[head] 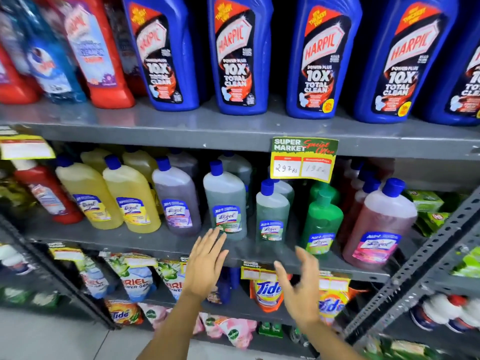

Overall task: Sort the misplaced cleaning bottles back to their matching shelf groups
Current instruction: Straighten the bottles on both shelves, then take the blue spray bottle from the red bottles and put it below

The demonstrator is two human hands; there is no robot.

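Note:
On the middle shelf [145, 242] stand Lizol bottles in colour groups: a red bottle [49, 193] at the left, two yellow ones [109, 196], a purple one [176, 198], grey-green ones [227, 201], a bright green one [320, 222] and a pink one [381, 224]. My left hand [206, 266] is open, fingertips just below the grey-green bottle. My right hand [298, 284] is open too, held in front of the shelf edge below the smaller grey-green bottle [271, 211]. Neither hand holds anything.
The top shelf [233, 126] carries blue Harpic bottles [233, 55], with red bottles [96, 50] and a light blue one [49, 63] at the left. A price tag [304, 159] hangs from its edge. Detergent pouches [135, 276] fill the lower shelf. A perforated metal rack post [426, 258] rises at the right.

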